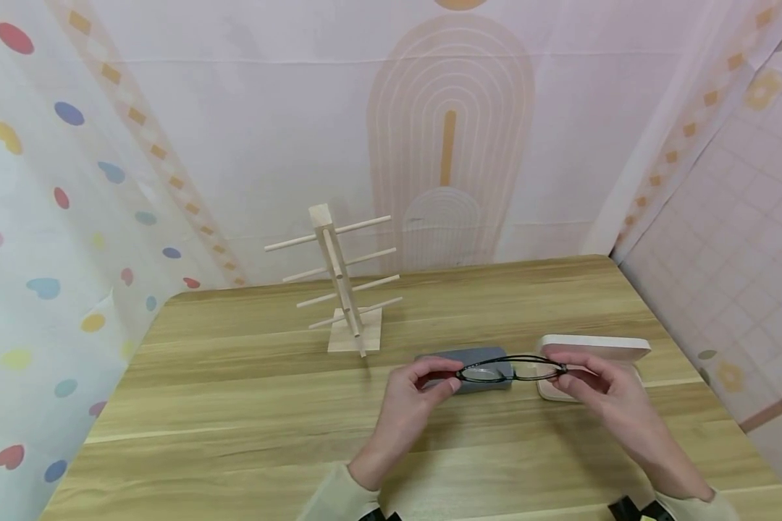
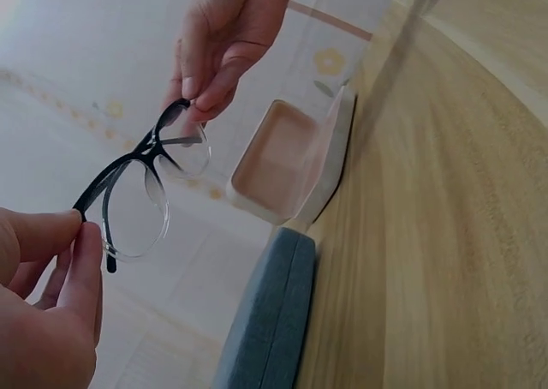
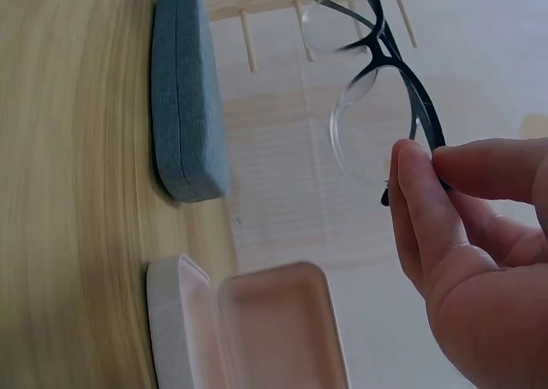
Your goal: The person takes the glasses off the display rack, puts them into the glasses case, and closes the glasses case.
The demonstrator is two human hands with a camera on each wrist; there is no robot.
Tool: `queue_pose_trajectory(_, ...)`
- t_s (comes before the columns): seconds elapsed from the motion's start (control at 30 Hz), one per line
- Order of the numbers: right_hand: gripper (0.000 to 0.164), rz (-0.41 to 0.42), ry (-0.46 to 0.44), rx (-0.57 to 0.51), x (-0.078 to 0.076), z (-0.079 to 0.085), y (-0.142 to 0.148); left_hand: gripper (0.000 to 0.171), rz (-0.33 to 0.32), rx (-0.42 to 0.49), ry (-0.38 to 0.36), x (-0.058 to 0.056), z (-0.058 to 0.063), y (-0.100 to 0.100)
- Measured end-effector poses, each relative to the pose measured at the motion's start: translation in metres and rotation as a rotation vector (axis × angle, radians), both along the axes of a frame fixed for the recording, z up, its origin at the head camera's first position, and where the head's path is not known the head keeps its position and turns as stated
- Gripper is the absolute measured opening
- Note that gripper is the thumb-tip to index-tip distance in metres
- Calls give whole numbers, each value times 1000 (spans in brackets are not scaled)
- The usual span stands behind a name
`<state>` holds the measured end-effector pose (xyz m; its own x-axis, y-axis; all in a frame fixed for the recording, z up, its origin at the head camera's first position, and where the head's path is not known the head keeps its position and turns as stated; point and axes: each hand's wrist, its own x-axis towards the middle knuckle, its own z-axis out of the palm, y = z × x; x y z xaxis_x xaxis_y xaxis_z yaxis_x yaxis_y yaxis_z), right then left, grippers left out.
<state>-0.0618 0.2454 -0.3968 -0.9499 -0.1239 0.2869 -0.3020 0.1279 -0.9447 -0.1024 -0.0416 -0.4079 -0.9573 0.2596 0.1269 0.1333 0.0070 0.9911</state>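
Note:
A pair of black-framed eyeglasses [image 1: 514, 375] with clear lower rims is held above the table, its temples folded behind the lenses. My left hand [image 1: 412, 396] pinches one end of the frame between thumb and fingers. At the other end, my right hand [image 1: 607, 394] pinches the frame the same way. Beneath the glasses lies a closed grey-blue glasses case [image 2: 272, 308], partly hidden in the head view. Below my right hand a white glasses case [image 3: 278, 320] stands with its lid up, and its pinkish inside shows in both wrist views.
A wooden rack [image 1: 342, 282] with several thin pegs on an upright post stands on a square base, back left of the hands; its pegs hold nothing. The wood-grain table [image 1: 247, 405] ends at a patterned curtain [image 1: 287, 145] behind and at both sides.

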Motion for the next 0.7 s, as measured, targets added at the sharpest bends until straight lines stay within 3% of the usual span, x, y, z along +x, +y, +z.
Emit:
queue_pose_trajectory(0.33, 30, 5, -49, 70, 2, -7, 13, 17, 50, 20, 13, 0, -4, 18)
queue_pose_trajectory(0.57, 26, -162, 18, 274, 4, -10, 20, 17, 60, 68, -26, -2, -7, 29)
queue_pose_trajectory(0.7, 25, -219, 51, 311, 7, -11, 24, 16, 48, 88, -50, -3, -10, 36)
